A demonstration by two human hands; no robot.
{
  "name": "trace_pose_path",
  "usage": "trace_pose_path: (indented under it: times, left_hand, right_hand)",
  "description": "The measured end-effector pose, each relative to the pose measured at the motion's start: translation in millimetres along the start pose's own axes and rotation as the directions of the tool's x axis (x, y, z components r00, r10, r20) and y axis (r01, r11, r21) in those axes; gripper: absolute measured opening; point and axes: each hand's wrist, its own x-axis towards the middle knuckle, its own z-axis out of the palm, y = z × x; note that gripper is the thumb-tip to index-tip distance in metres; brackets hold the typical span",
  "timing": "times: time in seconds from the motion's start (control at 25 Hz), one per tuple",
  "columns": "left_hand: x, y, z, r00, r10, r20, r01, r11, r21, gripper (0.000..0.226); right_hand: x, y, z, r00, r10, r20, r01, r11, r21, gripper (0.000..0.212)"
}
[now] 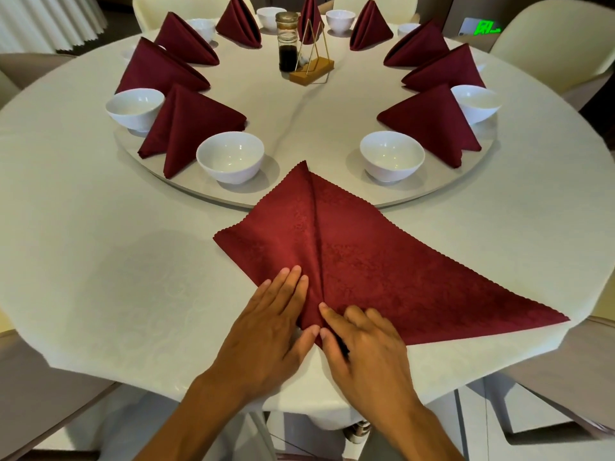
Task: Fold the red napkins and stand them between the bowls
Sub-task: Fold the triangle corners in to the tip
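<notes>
Red napkin (359, 261) lying flat on the near counter (100, 261), left flap folded to the centre crease. Left hand (276, 331) pressing that flap, grip flat and wide. Right hand (362, 341) pinching the near corner, grip narrow. Standing napkins (186, 124) between bowls (229, 156) beyond.

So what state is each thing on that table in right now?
Flat napkin: partly folded, left side folded in, right corner still spread out.
Left hand: pressing flat on the folded flap.
Right hand: fingers pinching the near corner.
Standing napkins: folded, upright.
Bowls: upright, empty.
Sauce jar: lidded, partly full.
</notes>
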Motion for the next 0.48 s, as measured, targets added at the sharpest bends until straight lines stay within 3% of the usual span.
trace_pose_path:
  times: [0.08,0.16,0.32,0.4,0.48]
  left_hand:
    - [0.7,0.6,-2.5,1.000,0.011,0.010,-0.011,1.000,-0.010,0.080]
    - [1.0,-0.1,-4.6,1.000,0.008,0.015,-0.007,1.000,-0.017,0.088]
    - [1.7,0.3,-4.4,1.000,0.024,0.004,-0.024,1.000,-0.016,0.092]
    - [1.4,0.5,-2.5,0.999,0.032,0.007,-0.032,0.999,-0.038,0.092]
    - [1.0,1.3,-1.9,1.000,0.028,0.010,-0.028,0.998,-0.061,0.091]
  right_hand:
    - [-7.1,23.2,-15.3,0.998,-0.062,0.014,0.060,0.991,0.117,0.043]
    - [-14.9,66.4,-41.1,0.989,-0.132,0.059,0.133,0.991,-0.002,0.053]
    - [-23.2,170.6,-104.3,0.989,-0.017,0.145,0.043,0.984,-0.175,0.042]
    - [-24.6,196.4,-131.4,0.994,0.055,0.090,-0.050,0.997,-0.059,0.030]
    - [-16.1,202.2,-151.9,0.974,0.224,0.047,-0.229,0.953,0.197,0.037]
